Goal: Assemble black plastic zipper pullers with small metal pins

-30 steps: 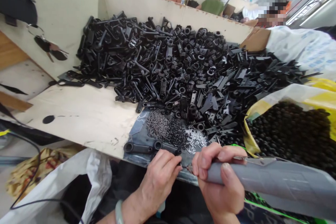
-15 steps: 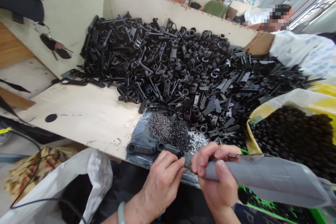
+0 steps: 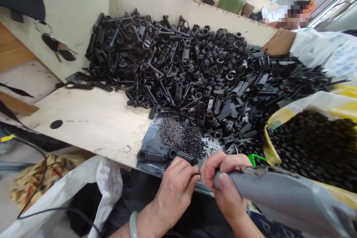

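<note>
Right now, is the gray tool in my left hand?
No, your right hand grips the gray tool, while your left hand is beside it.

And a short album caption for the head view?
Right hand gripping a gray tool, left hand alongside, black parts heaped beyond.

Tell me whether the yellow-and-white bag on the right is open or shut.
Open: the bag's mouth is spread wide, and a heap of black rounded pieces shows inside.
</note>
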`<state>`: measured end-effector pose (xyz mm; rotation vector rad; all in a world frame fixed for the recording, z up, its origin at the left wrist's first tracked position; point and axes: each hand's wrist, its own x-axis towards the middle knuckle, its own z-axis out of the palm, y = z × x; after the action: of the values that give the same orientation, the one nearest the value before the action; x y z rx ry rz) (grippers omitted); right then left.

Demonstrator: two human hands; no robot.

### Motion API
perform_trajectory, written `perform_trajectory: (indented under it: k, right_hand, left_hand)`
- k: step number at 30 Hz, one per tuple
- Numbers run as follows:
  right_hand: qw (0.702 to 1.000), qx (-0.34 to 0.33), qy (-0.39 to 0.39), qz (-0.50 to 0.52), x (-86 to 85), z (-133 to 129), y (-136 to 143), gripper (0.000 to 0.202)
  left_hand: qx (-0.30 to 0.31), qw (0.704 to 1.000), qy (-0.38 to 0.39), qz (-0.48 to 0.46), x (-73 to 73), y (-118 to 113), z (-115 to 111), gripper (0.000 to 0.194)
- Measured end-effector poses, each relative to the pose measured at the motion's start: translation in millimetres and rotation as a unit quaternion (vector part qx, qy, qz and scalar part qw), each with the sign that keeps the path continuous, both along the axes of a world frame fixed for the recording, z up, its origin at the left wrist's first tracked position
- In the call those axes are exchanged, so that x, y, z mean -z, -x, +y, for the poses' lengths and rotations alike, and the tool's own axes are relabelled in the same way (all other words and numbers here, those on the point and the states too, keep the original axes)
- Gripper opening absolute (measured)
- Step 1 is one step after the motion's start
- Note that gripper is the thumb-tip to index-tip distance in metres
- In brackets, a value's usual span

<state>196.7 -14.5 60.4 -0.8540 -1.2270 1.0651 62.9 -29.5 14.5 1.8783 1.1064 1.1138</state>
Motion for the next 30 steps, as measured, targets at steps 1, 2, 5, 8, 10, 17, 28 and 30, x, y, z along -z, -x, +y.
perform_trajectory:
  k: [1, 2, 5, 8, 10, 17, 28, 30]
  right_hand:
    - [1.0, -0.001, -0.007, 0.008, 0.8, 2, 0, 0.019]
    - [1.0, -0.001, -0.015, 0.017, 1.6, 3, 0, 0.018]
    - [1.0, 0.009, -0.027, -0.003, 4.4, 7, 0, 0.017]
    - [0.998, 0.014, -0.035, -0.044, 6.5, 7, 2, 0.019]
    - [0.998, 0.009, -0.031, -0.059, 5.1, 7, 3, 0.021]
    - [0.993, 0.092, -0.062, 0.031, -26.3, 0, -16, 0.014]
    - [0.978, 0.204, -0.035, 0.019, 12.2, 4, -46, 0.017]
    - [0.976, 0.214, -0.038, 0.017, 15.1, 4, -49, 0.018]
  left_hand:
    - [-0.003, 1.0, 0.002, 0.004, 0.6, 0, 0, 0.014]
    - [-0.007, 1.0, 0.002, 0.008, 1.3, -1, 0, 0.014]
    - [-0.012, 1.0, -0.013, 0.011, 3.7, -2, 1, 0.014]
    - [-0.008, 0.999, -0.036, 0.016, 5.8, -2, 2, 0.017]
    - [-0.008, 0.999, -0.045, 0.02, 6.1, -1, 2, 0.02]
    - [0.013, 0.997, -0.052, 0.05, 6.7, 1, 3, 0.009]
    - [-0.008, 0.996, -0.063, 0.066, 5.7, 0, 2, 0.013]
    - [-0.01, 0.996, -0.061, 0.067, 5.0, 1, 2, 0.015]
